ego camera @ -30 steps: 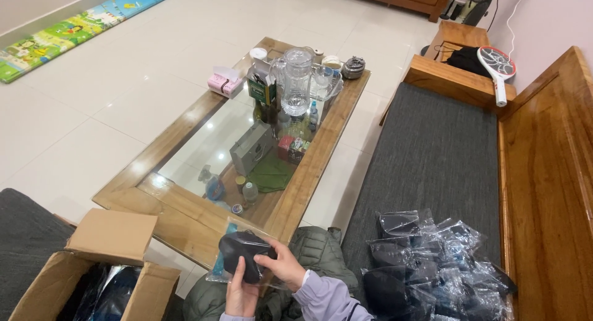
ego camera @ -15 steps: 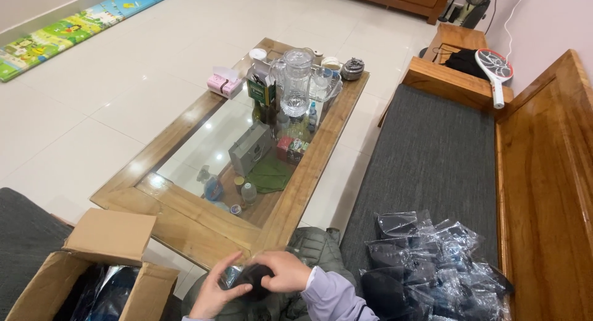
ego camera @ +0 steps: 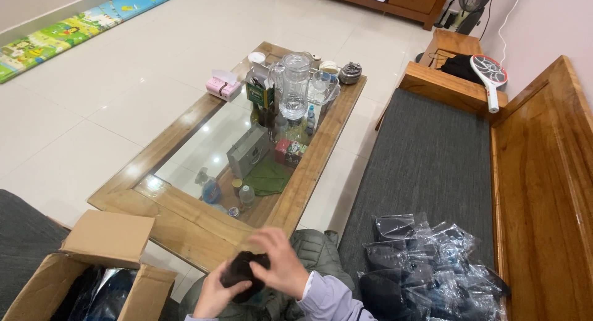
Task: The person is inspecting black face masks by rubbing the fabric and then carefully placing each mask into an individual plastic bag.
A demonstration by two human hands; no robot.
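Observation:
Low in the head view, both my hands grip one small black object [ego camera: 243,270] over my lap. My left hand [ego camera: 213,295] cups it from below and the left. My right hand [ego camera: 281,265] covers it from the right, fingers curled over its top. The hands hide most of the object, so its shape is unclear. An open cardboard box [ego camera: 108,247] with dark plastic-wrapped items inside stands to the left. A pile of clear plastic bags holding black items [ego camera: 426,271] lies on the grey bench cushion [ego camera: 426,166] to my right.
A wooden coffee table with a glass top [ego camera: 185,225] stands in front, carrying a glass jug [ego camera: 295,86], glasses, a pink tissue box [ego camera: 222,86] and small packets. A racket-shaped insect swatter [ego camera: 488,77] rests on the bench arm. A colourful play mat [ego camera: 74,28] lies far left.
My hands dropped lower, then rose slightly, turning the black object between them. My right hand now covers it from above.

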